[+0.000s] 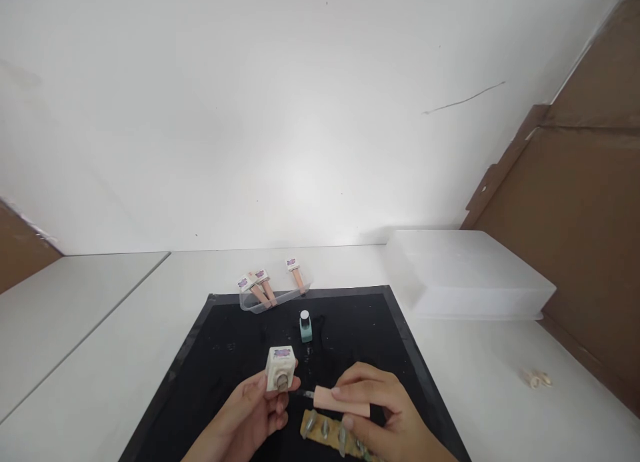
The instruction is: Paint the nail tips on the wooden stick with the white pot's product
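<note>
The left hand (250,403) holds a white nail polish bottle (280,363) with its open neck facing the viewer; the right hand (390,412) grips a pink brush cap (345,406), its brush (304,394) pointing toward the bottle. Below, a yellowish strip (318,428) carries several nail tips (343,441). A teal bottle (306,330) with a white cap stands on the black mat (225,355). Behind it, a clear tray (283,297) holds at least 3 pink-capped bottles (261,276). A translucent box (480,295) sits right, on the white table (470,375).

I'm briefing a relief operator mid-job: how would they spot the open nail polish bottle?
Find the black mat on the white table, then the left hand over its near half. That hand holds the white nail polish bottle. Unlike the pink-capped white bottles in the clear tray, this one is uncapped.
</note>
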Available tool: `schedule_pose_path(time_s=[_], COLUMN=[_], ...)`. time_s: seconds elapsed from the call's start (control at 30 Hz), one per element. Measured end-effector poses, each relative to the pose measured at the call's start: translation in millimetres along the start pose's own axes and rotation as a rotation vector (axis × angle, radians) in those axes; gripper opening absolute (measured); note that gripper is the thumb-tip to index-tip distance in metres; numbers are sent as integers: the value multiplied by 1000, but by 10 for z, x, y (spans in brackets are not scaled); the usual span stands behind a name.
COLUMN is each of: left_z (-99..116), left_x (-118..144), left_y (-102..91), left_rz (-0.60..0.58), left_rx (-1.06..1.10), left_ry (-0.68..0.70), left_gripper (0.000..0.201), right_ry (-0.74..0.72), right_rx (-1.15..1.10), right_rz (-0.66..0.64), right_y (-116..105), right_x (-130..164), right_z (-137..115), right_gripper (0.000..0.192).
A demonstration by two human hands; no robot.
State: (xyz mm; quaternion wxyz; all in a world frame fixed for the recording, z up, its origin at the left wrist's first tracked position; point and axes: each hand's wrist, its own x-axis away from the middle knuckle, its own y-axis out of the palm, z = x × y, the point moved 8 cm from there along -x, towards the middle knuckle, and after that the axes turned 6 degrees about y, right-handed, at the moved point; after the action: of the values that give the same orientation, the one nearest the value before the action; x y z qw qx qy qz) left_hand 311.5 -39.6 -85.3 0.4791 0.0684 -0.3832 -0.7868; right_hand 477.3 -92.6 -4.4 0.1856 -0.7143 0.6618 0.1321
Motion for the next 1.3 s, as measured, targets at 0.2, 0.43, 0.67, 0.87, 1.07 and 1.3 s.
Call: schedule_pose_path(time_s=[0.2,0.43,0.67,0.87,1.07,1.3], left_z=[-82,-68,-33,5,23,79], left_x=[10,-9,-5,4,-19,-35], left_y=[-16,9,29,38,67,-20], left_rz=[-15,-9,-7,-15,-94,-82], left_rx=[78,35,-22,-132,-249,-364], left_ry=[-62,-40,-4,24,96,185], left_gripper=[48,45,38,47,45,42], right_ry=[-38,-57,-82,-102,-140,3], right_rx=[29,67,81,132,177,152], right_rz=[-4,-6,-10,-7,-35,-62], right_y=[10,34,67,87,121,123], right_x=[12,27,40,27,26,21], right_z=[-41,-53,-25,-61,-76,59], right_gripper=[48,46,43,41,45,30])
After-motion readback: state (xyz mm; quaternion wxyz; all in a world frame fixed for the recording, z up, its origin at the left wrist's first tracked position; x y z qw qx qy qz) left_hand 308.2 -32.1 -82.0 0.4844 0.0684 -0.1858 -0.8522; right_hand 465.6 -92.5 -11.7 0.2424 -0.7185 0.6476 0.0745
